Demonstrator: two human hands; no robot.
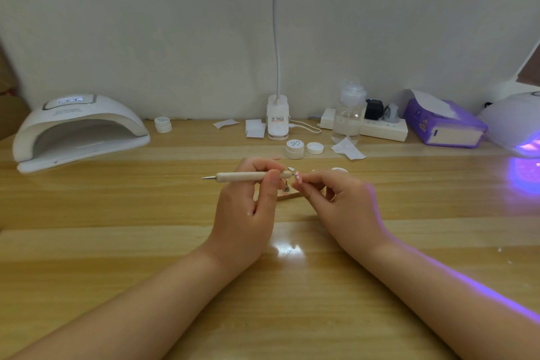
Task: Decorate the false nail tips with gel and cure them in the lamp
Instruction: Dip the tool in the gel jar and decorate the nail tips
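Risks, left to right. The white curing lamp [79, 128] is sitting on the far left of the desk [117, 207], well apart from the work, so a freshly gelled tip is facing a long carry and could smear or drop on the way.

The left hand [248, 207] is gripping the dotting pen [251, 176] with thumb and curled fingers, the pen lying level with its working end pointing right. A slip here is likely to drag gel off the intended spot, since the contact point is very small.

The false nail tip [297, 178] is sitting at desk centre, between the two hands and just at the pen's right end. It is looking pale pink with a light edge; any pattern is too small to read. It appears to be perched on a small stand [287, 186], though the hands are hiding most of this. A second tip [290, 168] is showing just beyond.

The right hand [342, 202] is pinching at the tip with curled fingers; too much pressure could knock it off its mount.

Far right, a second lamp [517, 126] is glowing violet, and stray light might be curing gel early.
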